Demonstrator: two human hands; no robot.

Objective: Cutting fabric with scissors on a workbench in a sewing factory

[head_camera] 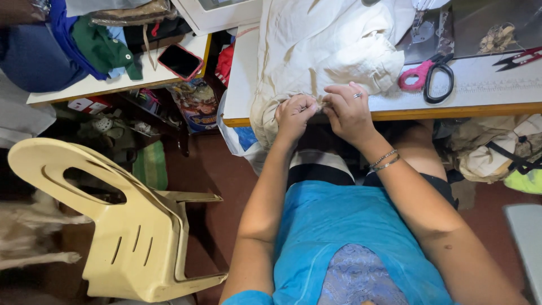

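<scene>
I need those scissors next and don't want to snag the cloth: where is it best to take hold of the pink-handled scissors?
Take the scissors by the two handle loops, one pink and one black, which lie nearest the table's front edge, to the right of the cream cloth. Come from the right hand's side; the blades point away toward the sewing machine.

A small sewing workshop, likely home-based. A white worktable (497,85) with a wooden edge carries cream fabric (322,45), pink-handled scissors (426,73), red thread snips (522,57) and a sewing machine's metal plate (420,34). Folded garments (101,45) pile on a second table (113,85), and a plastic chair (130,237) stands on the red floor (217,169).
</scene>
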